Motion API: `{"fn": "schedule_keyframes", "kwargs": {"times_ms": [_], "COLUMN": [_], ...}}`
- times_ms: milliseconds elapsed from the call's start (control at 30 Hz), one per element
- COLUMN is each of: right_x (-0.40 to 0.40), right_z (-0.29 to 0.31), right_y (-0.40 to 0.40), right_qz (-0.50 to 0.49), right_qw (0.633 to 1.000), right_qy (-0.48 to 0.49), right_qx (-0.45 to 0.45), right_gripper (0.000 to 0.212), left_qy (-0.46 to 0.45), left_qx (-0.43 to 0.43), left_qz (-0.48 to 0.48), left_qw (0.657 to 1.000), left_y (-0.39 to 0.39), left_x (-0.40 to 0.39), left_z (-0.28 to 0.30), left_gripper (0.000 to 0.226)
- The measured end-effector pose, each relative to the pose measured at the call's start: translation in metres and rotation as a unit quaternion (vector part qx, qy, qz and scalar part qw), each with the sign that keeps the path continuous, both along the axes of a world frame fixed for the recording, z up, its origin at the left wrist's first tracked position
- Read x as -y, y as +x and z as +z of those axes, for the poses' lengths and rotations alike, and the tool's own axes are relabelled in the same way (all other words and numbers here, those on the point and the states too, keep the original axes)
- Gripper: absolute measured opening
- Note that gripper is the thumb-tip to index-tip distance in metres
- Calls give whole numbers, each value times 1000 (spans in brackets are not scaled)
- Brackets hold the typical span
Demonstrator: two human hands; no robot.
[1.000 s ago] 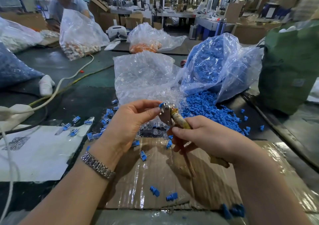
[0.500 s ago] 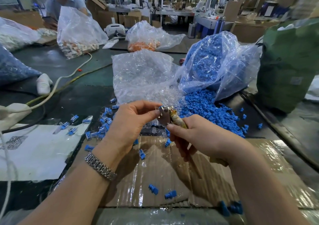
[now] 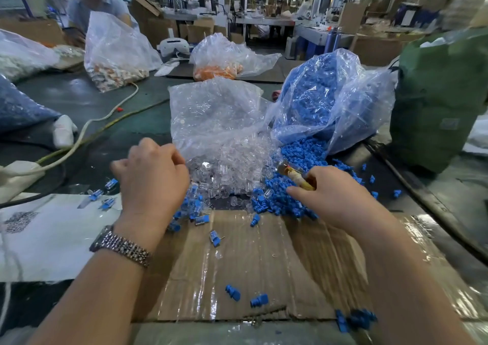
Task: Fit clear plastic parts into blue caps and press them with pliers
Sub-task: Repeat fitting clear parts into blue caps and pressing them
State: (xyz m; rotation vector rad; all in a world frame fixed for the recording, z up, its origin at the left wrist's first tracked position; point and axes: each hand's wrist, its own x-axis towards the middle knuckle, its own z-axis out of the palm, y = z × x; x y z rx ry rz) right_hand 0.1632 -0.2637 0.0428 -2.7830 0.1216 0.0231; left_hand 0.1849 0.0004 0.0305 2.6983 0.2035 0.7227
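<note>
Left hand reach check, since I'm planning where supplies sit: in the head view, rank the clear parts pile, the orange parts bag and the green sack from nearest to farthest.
From the left hand:
1. Clear parts pile, just to its right.
2. Orange parts bag, farther back across the table.
3. Green sack, far right side.

My dark green table (image 3: 79, 98) carries a taped cardboard sheet (image 3: 264, 265), white paper (image 3: 47, 236), clear parts bag (image 3: 216, 122), blue caps bag (image 3: 330, 98), green sack (image 3: 438, 101), white cable (image 3: 87, 128).
</note>
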Motion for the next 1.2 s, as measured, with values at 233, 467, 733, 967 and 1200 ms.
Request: {"fn": "schedule_keyframes", "kwargs": {"times_ms": [233, 467, 733, 967, 1200], "right_x": [-2, -8, -15, -42, -38], "right_z": [-11, -13, -6, -18, -17], "right_y": [6, 5, 4, 1, 1], "right_qz": [-44, -44, 40, 266, 203], "right_qw": [995, 992, 997, 964, 977], "right_qy": [-88, -98, -49, -8, 38], "right_qx": [-31, -62, 40, 19, 58], "right_gripper": [46, 59, 49, 15, 9], "left_qy": [28, 81, -123, -556, -710], "left_qx": [-49, -78, -82, -207, -255], "left_qz": [-196, -242, -230, -237, -283], "left_qw": [979, 964, 962, 769, 593], "left_y": [-3, 1, -2, -4, -1], "left_x": [29, 43, 38, 33, 30], "left_z": [-15, -37, -21, -5, -5], "left_gripper": [12, 14, 12, 14, 37]}}
